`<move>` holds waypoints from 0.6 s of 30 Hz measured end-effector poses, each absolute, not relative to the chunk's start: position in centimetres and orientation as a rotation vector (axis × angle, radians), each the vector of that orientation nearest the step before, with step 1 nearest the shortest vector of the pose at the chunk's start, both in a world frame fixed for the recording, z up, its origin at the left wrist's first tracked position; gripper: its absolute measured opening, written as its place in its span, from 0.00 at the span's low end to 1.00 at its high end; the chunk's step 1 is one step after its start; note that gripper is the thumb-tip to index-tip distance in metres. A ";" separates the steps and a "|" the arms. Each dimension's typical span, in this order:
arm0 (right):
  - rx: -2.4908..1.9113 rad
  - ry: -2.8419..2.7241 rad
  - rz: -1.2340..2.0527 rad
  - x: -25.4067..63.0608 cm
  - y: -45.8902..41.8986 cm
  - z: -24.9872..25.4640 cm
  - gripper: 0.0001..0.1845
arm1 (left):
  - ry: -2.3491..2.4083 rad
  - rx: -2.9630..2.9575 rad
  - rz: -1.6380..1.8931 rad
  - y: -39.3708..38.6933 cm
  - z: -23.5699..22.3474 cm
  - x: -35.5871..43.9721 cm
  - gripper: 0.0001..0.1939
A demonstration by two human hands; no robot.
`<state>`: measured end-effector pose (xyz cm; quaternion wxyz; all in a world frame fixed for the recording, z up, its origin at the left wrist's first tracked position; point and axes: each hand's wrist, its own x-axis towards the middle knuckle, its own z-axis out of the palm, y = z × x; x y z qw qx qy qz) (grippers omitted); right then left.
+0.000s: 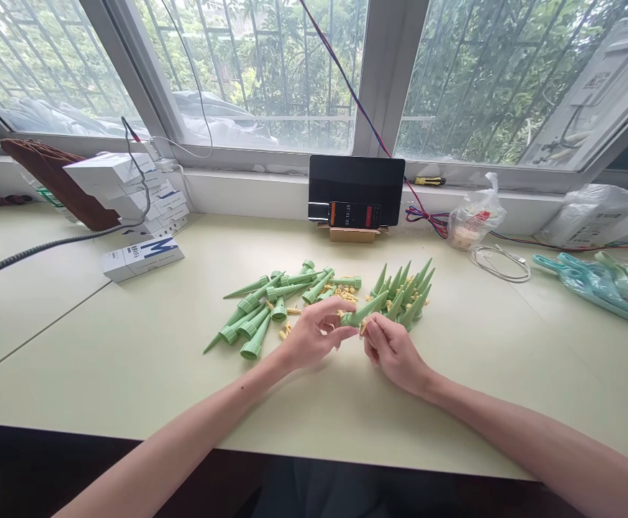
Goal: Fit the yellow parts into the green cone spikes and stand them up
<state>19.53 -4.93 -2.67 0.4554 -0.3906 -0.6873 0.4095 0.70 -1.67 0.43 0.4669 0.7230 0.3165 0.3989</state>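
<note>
Between the fingers of my left hand [318, 329] is a green plastic plant watering spike [370, 306], its tip pointing up and to the right. My right hand [397, 352] pinches a small yellow valve piece [363, 328] against the spike's wide end. To the left lies a loose pile of green spikes [257, 334], tips in mixed directions. Small yellow pieces [346, 293] are scattered beside that pile, partly behind my left hand. Just beyond my right hand, several green spikes [411, 291] stand in a cluster with tips up and yellow bits showing among them.
A phone [353, 215] showing a timer leans on a black screen [357, 183] at the back. White boxes [144, 257] sit at the left. A bagged item [475, 216], a coiled white cable [500, 264] and wrapped teal tools [597, 284] lie to the right.
</note>
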 end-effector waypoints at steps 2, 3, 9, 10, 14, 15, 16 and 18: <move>-0.946 -1.686 1.049 19.6 -4.9 -2.7 0.18 | 0.751 1.795 0.994 -1.6 0.2 0.8 0.12; -0.941 -1.681 1.066 19.6 -4.9 -2.7 0.18 | 0.739 1.804 1.002 -1.5 0.2 0.8 0.11; -0.971 -1.616 1.125 19.5 -4.8 -2.7 0.20 | 0.799 1.791 0.979 -1.5 0.1 0.8 0.11; -0.987 -1.596 1.120 19.4 -4.8 -2.6 0.20 | 0.829 1.774 0.956 -1.4 0.0 0.8 0.12; -1.042 -1.562 1.025 19.3 -4.9 -2.5 0.15 | 0.858 1.637 0.894 -1.2 0.0 0.6 0.16; -1.058 -1.575 0.979 19.3 -4.9 -2.5 0.13 | 0.841 1.604 0.891 -1.2 0.0 0.5 0.17; -1.073 -1.592 0.929 19.3 -5.0 -2.5 0.12 | 0.823 1.580 0.888 -1.1 0.0 0.5 0.17; -1.095 -1.636 0.836 19.3 -5.1 -2.4 0.13 | 0.796 1.553 0.873 -1.1 0.2 0.5 0.17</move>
